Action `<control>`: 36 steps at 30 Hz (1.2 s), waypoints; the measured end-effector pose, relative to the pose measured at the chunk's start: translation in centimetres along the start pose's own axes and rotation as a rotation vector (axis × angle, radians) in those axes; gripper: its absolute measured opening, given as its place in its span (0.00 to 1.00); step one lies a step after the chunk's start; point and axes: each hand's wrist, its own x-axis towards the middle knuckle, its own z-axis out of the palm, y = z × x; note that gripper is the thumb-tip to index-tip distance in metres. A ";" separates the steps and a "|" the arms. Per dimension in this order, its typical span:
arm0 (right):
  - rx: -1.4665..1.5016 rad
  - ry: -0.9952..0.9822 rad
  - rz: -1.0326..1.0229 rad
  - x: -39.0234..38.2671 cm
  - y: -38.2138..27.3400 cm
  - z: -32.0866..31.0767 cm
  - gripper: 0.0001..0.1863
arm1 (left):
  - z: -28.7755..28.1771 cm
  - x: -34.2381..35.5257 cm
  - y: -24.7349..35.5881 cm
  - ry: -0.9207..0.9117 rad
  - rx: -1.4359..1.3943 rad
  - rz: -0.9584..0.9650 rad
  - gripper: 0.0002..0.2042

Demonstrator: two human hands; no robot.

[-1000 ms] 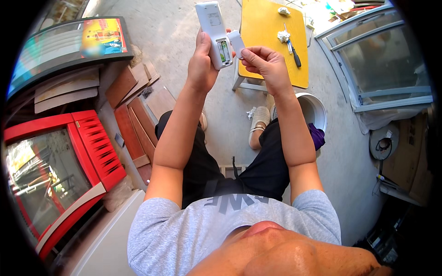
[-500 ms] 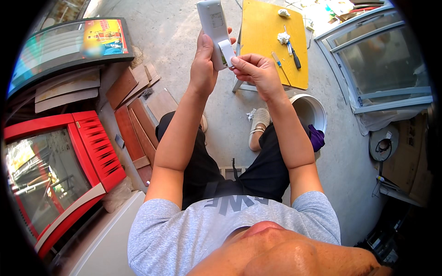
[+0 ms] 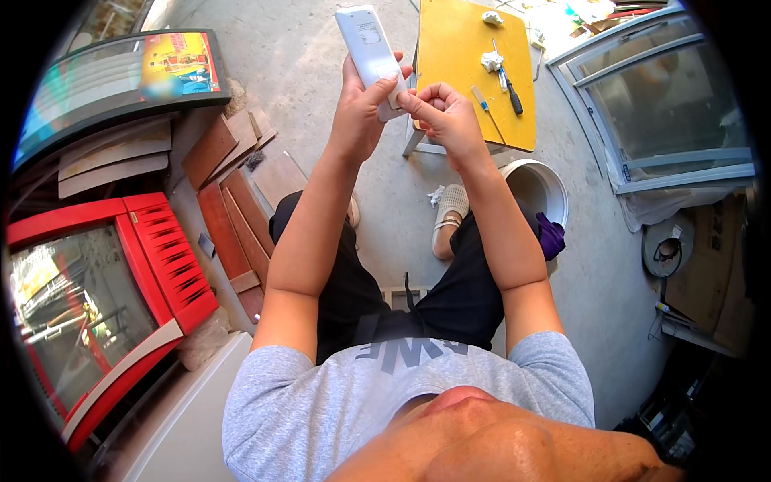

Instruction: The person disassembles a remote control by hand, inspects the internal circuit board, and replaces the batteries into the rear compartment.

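My left hand (image 3: 356, 116) is wrapped round a white remote control (image 3: 363, 36), whose back with a small printed label faces up. Its thumb presses on the lower part of the back, over the battery cover (image 3: 393, 100). Close beside it, my right hand (image 3: 451, 127) pinches the lower edge of the remote at that cover with thumb and forefinger. The cover lies against the remote; whether it sits fully flush is hidden by the thumbs.
A yellow-topped stool (image 3: 450, 48) ahead bears screwdrivers (image 3: 514, 98) and crumpled white tissue (image 3: 491, 62). A white bucket (image 3: 554, 189) with a purple cloth (image 3: 550, 237) stands by my right leg. Wooden boards (image 3: 229, 233) and a red-framed cabinet (image 3: 169, 265) are at left, a framed window (image 3: 658, 104) at right.
The battery cover, held tilted off the remote before, now lies against its back. My left thumb has come down onto it, and the remote has tilted slightly to the left.
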 end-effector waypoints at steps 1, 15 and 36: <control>-0.044 0.030 -0.003 0.0 0.1 0.0 0.22 | -0.1 0.0 -0.2 -0.001 -0.012 -0.003 0.30; 0.031 0.022 0.054 0.7 1.2 0.5 0.24 | 0.0 0.4 -2.1 0.075 -0.091 -0.072 0.30; 0.068 -0.161 0.160 -0.2 1.6 0.7 0.30 | -0.7 0.0 -0.6 0.081 0.031 -0.077 0.27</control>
